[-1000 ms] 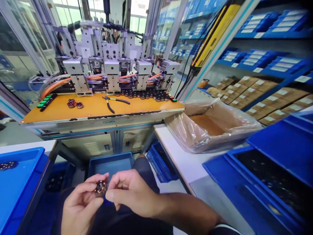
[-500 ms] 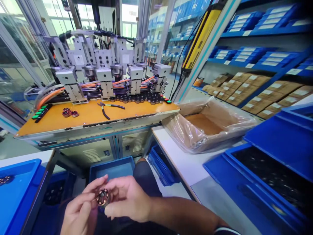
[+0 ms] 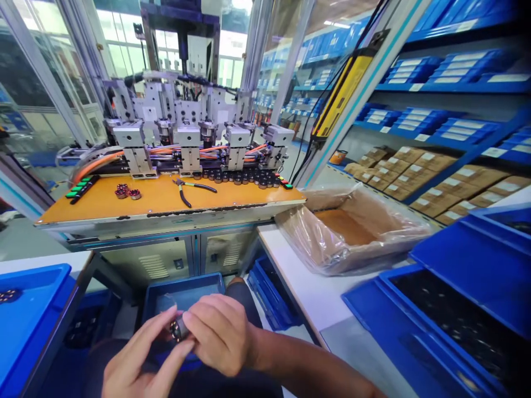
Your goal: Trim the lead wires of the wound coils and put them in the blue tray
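Note:
Low in the view, above my lap, a small round motor stator [image 3: 179, 328] with a dark grey outer ring and copper windings is held between both hands. My left hand [image 3: 139, 356] grips it from the left, thumb below and fingertips above. From the right, my right hand [image 3: 222, 334] pinches the ring's edge with curled fingers, and the back of this hand faces up. The wound face of the stator points left. Beneath the hands a blue bin [image 3: 186, 287] is partly covered.
Ahead, an orange bench top [image 3: 166, 207] carries pliers [image 3: 193, 188], reddish stators [image 3: 128, 192], a row of dark ring parts [image 3: 249, 177] and a multi-station machine [image 3: 188, 143]. A plastic-lined box [image 3: 352, 243] and blue trays [image 3: 373, 304] stand right. Another blue tray [image 3: 33, 309] lies left.
The stator has turned, so its grey side shows more and its wound face less. My right fingers have curled over its edge. The camera has tilted up slightly.

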`<state>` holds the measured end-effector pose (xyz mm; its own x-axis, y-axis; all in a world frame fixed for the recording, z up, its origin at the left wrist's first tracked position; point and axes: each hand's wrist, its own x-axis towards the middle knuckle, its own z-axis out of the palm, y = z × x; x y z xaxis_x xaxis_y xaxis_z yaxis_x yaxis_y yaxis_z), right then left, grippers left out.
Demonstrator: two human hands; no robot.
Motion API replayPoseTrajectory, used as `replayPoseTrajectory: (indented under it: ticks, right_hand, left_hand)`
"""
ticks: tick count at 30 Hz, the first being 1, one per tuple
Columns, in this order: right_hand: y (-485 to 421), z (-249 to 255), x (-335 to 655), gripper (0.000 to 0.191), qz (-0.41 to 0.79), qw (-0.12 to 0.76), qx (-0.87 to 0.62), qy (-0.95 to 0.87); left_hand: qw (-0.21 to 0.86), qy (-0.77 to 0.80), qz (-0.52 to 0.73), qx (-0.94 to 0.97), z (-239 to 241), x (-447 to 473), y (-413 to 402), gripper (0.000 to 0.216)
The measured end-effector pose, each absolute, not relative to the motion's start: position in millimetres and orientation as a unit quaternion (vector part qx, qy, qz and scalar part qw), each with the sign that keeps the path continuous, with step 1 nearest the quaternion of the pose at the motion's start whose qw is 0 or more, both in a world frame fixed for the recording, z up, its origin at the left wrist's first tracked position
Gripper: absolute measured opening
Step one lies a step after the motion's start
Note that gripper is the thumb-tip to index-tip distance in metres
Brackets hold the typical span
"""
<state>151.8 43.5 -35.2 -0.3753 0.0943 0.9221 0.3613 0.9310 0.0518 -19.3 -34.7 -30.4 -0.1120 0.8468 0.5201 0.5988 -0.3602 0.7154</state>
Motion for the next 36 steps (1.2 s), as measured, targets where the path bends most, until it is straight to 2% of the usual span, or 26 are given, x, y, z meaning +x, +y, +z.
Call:
replayPoseTrajectory:
  ticks: [2, 5, 7, 10, 16, 20, 22, 24, 25, 26, 27, 29, 33, 36]
  right_hand:
    - [37.5, -32.2, 152.2, 0.025, -0.051, 0.54, -0.158, -0.825]
    - [29.8, -24.1, 151.7, 0.028, 0.13, 0.558, -0.189, -0.798]
    - [26.2, -19.2, 149.9, 0.031, 0.21, 0.573, -0.179, -0.772]
    - [21.6, -16.0, 146.2, 0.017, 0.259, 0.585, -0.182, -0.747]
    - [16.8, -19.8, 140.5, 0.019, 0.376, 0.554, -0.25, -0.7]
    - [21.7, -26.0, 148.2, 0.016, 0.429, 0.526, -0.295, -0.672]
    - [24.2, -28.6, 159.8, 0.017, 0.406, 0.524, -0.345, -0.665]
    - [24.4, -28.3, 173.7, 0.006, 0.267, 0.56, -0.363, -0.695]
    - [23.7, -26.5, 179.7, 0.003, 0.164, 0.575, -0.339, -0.727]
    - [22.9, -23.6, 184.2, 0.009, 0.061, 0.573, -0.298, -0.761]
    - [22.5, -19.7, 186.7, 0.013, -0.028, 0.557, -0.238, -0.795]
    - [25.4, -10.4, 185.9, 0.007, -0.145, 0.505, -0.108, -0.844]
    - [42.2, 2.6, 171.4, 0.01, -0.226, 0.458, -0.032, -0.859]
    - [43.1, 1.9, 161.3, 0.021, -0.135, 0.432, -0.083, -0.888]
  left_hand:
    - [0.137, 0.551, 0.497, 0.657, -22.7, -21.0, -30.0, 0.034]
    - [0.147, 0.541, 0.501, 0.66, -18.6, -23.0, -28.6, 0.032]
    - [0.155, 0.528, 0.503, 0.667, -20.6, -24.1, -30.6, 0.031]
    - [0.178, 0.537, 0.505, 0.652, -26.0, -26.1, -35.3, 0.036]
    - [0.35, 0.562, 0.518, 0.541, -24.4, -26.5, -37.8, 0.026]
    - [0.284, 0.554, 0.545, 0.561, -25.8, -27.5, -38.6, 0.022]
    - [0.22, 0.553, 0.541, 0.594, -29.6, -31.5, -40.2, 0.028]
    - [0.163, 0.542, 0.519, 0.641, -32.8, -37.9, -41.1, 0.037]
    - [0.144, 0.531, 0.506, 0.664, -33.5, -41.2, -40.9, 0.041]
    - [0.136, 0.52, 0.495, 0.682, -33.5, -44.2, -40.4, 0.044]
    - [0.139, 0.513, 0.49, 0.691, -32.9, -46.5, -39.7, 0.046]
    - [0.164, 0.508, 0.492, 0.688, -30.2, -48.6, -38.2, 0.045]
    - [0.168, 0.495, 0.493, 0.696, -24.9, -48.0, -39.8, 0.042]
    - [0.139, 0.479, 0.475, 0.725, -23.3, -49.7, -44.2, 0.043]
